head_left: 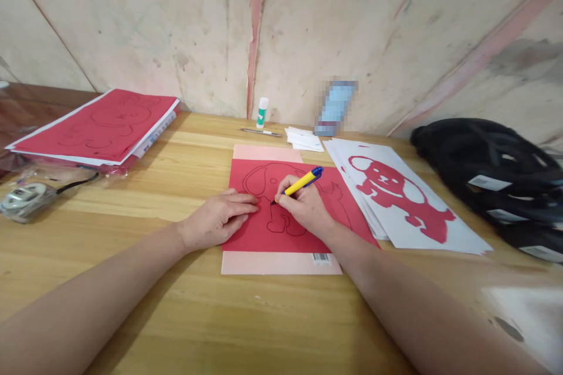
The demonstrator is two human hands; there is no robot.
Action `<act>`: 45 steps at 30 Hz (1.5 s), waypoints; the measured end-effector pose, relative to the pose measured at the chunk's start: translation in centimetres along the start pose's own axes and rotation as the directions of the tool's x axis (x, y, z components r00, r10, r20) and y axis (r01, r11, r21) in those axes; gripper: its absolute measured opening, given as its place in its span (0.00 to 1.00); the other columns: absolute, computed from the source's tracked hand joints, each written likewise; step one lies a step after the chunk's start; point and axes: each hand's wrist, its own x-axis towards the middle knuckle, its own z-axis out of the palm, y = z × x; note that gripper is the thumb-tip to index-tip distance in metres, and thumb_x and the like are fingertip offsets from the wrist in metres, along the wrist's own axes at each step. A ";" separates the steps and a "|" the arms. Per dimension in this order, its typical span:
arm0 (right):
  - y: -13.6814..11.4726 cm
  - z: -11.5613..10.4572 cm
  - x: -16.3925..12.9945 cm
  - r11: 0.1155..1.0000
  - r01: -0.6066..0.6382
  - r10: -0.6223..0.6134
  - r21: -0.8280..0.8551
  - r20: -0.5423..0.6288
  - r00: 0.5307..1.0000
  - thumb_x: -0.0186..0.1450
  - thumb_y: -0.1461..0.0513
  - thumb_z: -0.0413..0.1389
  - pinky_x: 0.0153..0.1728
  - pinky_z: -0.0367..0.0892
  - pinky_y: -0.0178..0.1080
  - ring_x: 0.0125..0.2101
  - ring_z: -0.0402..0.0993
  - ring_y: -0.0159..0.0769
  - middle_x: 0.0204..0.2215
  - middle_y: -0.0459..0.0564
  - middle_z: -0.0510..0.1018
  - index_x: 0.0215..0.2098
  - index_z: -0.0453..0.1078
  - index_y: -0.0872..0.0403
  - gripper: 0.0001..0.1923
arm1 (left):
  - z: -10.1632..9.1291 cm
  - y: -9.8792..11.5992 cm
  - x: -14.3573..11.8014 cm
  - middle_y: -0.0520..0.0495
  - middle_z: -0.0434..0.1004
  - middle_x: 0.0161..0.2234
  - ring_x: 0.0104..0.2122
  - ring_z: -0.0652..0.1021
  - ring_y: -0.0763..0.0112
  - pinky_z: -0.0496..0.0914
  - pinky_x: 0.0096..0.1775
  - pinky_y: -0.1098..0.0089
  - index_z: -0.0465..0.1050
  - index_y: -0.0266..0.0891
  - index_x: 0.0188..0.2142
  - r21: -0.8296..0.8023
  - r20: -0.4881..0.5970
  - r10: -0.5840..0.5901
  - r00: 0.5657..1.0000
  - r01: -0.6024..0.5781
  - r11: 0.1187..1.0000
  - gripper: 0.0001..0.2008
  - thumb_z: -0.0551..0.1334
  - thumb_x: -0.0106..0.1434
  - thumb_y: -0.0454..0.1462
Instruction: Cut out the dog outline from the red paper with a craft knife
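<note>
A sheet of red paper [246, 240] lies in front of me on top of a pale pink pad or book [268, 263]. Dark outlines of a dog with floppy ears are drawn on the red sheet. My right hand [308, 205] grips a yellow pen [301, 181] with a blue end, its tip down on the paper by the dog's front leg line. On the sheet's left edge my left hand [217, 217] rests flat, fingers stretched out and holding nothing.
White sheets bearing a red paper dog [391, 181] lie on the right, beside black bags or helmets [475, 170]. Behind are a glue stick [262, 112], a slim pen [261, 132], white paper scraps [304, 139] and a propped, blurred phone-like object [336, 105]. Red sheets [109, 123] and a tape measure [27, 200] sit left.
</note>
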 end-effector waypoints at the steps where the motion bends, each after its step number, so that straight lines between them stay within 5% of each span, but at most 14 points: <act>1: 0.0 0.0 0.0 1.000 0.001 -0.001 0.000 -0.002 1.000 0.53 0.64 0.54 0.24 0.56 0.34 0.22 0.59 0.30 0.19 0.41 0.65 0.24 0.63 0.52 0.03 | 0.0 0.0 0.0 0.43 0.74 0.52 0.50 0.75 0.66 0.67 0.52 0.60 0.73 0.40 0.49 0.002 0.000 -0.001 1.000 0.001 1.000 0.16 0.51 0.66 0.31; 45: -0.3 -0.3 -0.2 0.998 -0.017 0.012 0.065 0.071 0.997 0.50 0.65 0.54 0.23 0.56 0.34 0.21 0.60 0.28 0.18 0.41 0.65 0.21 0.63 0.54 0.03 | 0.2 -0.3 -0.1 0.43 0.74 0.52 0.49 0.75 0.64 0.67 0.53 0.57 0.72 0.39 0.50 -0.007 -0.005 0.012 1.000 -0.012 1.000 0.16 0.52 0.67 0.32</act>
